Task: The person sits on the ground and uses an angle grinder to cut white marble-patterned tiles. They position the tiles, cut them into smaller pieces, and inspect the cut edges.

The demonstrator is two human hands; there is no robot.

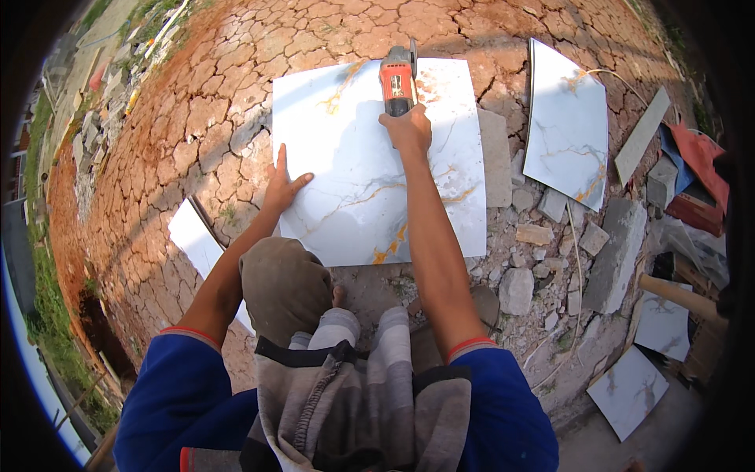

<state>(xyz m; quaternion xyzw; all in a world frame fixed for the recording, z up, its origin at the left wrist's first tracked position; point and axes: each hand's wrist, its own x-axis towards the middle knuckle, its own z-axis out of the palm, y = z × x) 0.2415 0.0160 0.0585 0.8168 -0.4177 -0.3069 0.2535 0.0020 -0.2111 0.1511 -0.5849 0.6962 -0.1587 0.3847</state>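
Observation:
A large white marble-look tile [346,173] with grey and gold veins lies in front of me. My right hand [410,130] grips the rear handle of a red and black angle grinder [397,77], whose disc stands upright on the tool's right side near the tile's far edge. Whether the disc turns, I cannot tell. My left hand [284,187] rests on the tile's left edge with fingers spread and thumb out. Reddish dust or splashes mark the tile to the right of the grinder.
Cracked reddish earth [189,118] spreads ahead and left. Another tile [566,126] leans at the right above broken concrete and stones [517,291]. A tile piece [197,236] lies by my left forearm. A wooden handle [683,300] and tile offcuts [629,391] lie lower right.

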